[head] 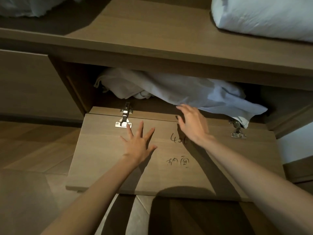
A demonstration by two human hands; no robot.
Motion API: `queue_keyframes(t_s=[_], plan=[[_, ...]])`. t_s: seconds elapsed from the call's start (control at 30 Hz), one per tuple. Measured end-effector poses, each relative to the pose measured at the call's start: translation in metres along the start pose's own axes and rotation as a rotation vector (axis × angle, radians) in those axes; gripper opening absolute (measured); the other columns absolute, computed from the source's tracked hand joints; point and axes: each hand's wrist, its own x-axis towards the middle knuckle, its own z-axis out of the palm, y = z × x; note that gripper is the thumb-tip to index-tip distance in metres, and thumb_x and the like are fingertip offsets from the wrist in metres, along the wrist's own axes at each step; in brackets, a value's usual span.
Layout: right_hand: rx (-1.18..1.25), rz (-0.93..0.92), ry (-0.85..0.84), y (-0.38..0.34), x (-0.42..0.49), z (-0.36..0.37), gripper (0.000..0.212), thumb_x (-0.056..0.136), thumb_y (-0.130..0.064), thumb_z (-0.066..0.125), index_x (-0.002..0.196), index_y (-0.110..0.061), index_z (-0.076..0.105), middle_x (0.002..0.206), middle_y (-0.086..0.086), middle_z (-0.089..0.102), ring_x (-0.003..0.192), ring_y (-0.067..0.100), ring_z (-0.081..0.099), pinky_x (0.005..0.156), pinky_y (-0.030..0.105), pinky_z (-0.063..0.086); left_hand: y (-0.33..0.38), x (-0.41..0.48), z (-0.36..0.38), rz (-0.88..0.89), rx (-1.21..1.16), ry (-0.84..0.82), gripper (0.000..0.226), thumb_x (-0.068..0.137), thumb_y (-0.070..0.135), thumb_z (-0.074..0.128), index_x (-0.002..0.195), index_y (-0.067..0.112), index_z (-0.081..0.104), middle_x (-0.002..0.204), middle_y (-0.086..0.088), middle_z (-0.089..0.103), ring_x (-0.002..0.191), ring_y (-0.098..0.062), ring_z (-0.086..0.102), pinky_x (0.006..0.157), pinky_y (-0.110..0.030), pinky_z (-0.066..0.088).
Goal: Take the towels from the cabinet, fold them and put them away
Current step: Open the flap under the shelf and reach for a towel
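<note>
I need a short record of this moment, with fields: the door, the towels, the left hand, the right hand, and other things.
door: cabinet door hangs open downward, handwriting on its inner face
towels: white towels lie crumpled inside the cabinet, one corner spilling over the right hinge
left hand: open, fingers spread over the door
right hand: open, fingertips at the towel edge
other: pillow on the shelf above

white pillow [264, 16] on shelf, wood floor [33, 150]

My cabinet door [101, 158] is matt brown wood grain with shiny metal hinges [124, 118]; the towels [169, 87] inside are soft, creased white cloth.
</note>
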Motion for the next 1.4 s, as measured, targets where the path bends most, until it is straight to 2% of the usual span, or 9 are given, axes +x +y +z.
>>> queue_keyframes(t_s=[0.17,0.4,0.8,0.9,1.0,1.07,1.17,1.3,1.4], plan=[[-0.052,0.112,-0.013,0.008,0.044,0.015,0.043,0.094,-0.026,0.06,0.136,-0.02,0.052,0.132,0.003,0.057,0.116,0.023,0.057,0.088,0.039,0.055,0.003,0.005,-0.001,-0.008,0.066,0.002,0.079,0.085,0.075,0.034,0.149,0.047,-0.003,0.16,-0.001,-0.019,0.141,-0.052,-0.013,0.106,-0.07,0.022],[-0.18,0.102,-0.008,0.015,0.075,0.033,0.028,0.091,-0.017,0.06,0.119,-0.015,0.054,0.123,0.007,0.054,0.12,0.028,0.044,0.094,0.04,0.043,0.006,0.007,-0.007,-0.016,0.031,-0.023,0.082,0.081,0.079,0.036,0.149,0.048,0.001,0.16,0.001,-0.018,0.141,-0.05,-0.014,0.106,-0.069,0.022],[0.086,-0.195,0.121,0.005,0.004,-0.042,0.011,0.091,-0.017,0.064,0.097,-0.009,0.069,0.092,0.002,0.065,0.084,0.016,0.061,0.071,0.03,0.05,0.003,0.005,-0.016,-0.019,-0.015,-0.068,0.076,0.084,0.076,0.035,0.149,0.047,0.011,0.161,0.003,-0.007,0.142,-0.049,-0.009,0.106,-0.067,0.027],[0.249,-0.195,0.193,-0.006,-0.013,-0.079,0.015,0.091,-0.019,0.065,0.102,-0.01,0.072,0.093,-0.001,0.068,0.083,0.008,0.061,0.072,0.021,0.047,-0.002,0.011,-0.017,-0.029,-0.218,-0.051,0.073,0.085,0.074,0.031,0.149,0.042,0.021,0.161,0.0,0.008,0.145,-0.041,0.004,0.111,-0.063,0.022],[0.372,-0.144,0.218,-0.009,-0.021,-0.098,0.019,0.091,-0.021,0.065,0.105,-0.013,0.074,0.094,-0.004,0.069,0.085,0.006,0.062,0.076,0.02,0.049,0.006,0.005,-0.029,-0.05,-0.694,0.082,0.075,0.088,0.067,0.042,0.149,0.024,0.032,0.156,-0.006,0.028,0.143,-0.026,0.026,0.115,-0.042,0.027],[0.415,-0.083,0.174,-0.009,-0.023,-0.099,0.021,0.091,-0.024,0.065,0.107,-0.015,0.073,0.097,-0.005,0.069,0.088,0.003,0.061,0.078,0.017,0.049,0.021,-0.009,-0.05,-0.029,-1.174,-0.016,0.076,0.086,0.066,0.048,0.147,0.023,0.036,0.151,0.0,0.038,0.136,-0.015,0.038,0.108,-0.034,0.034],[0.443,0.046,0.098,-0.01,-0.025,-0.09,0.024,0.09,-0.026,0.066,0.111,-0.017,0.072,0.102,-0.007,0.07,0.087,-0.003,0.059,0.075,0.008,0.045,0.039,-0.021,-0.075,0.033,-1.672,-0.23,0.058,0.083,0.061,0.052,0.13,0.027,0.056,0.132,0.007,0.059,0.122,-0.011,0.054,0.1,-0.038,0.045],[0.498,0.112,0.034,-0.017,-0.028,-0.081,0.024,0.092,-0.026,0.064,0.112,-0.016,0.071,0.1,-0.009,0.069,0.085,-0.006,0.057,0.069,0.003,0.042,0.046,-0.021,-0.087,-0.003,-1.773,-0.036,0.032,0.08,0.036,0.069,0.1,0.011,0.069,0.102,-0.007,0.072,0.098,-0.017,0.066,0.086,-0.034,0.055],[0.498,0.132,0.097,-0.018,-0.031,-0.087,0.019,0.095,-0.023,0.059,0.11,-0.016,0.069,0.095,-0.01,0.066,0.082,-0.005,0.057,0.068,0.004,0.044,0.04,-0.026,-0.086,-0.024,-1.763,0.043,0.026,0.086,0.019,0.067,0.109,0.005,0.066,0.101,-0.009,0.073,0.09,-0.015,0.07,0.083,-0.033,0.058]])
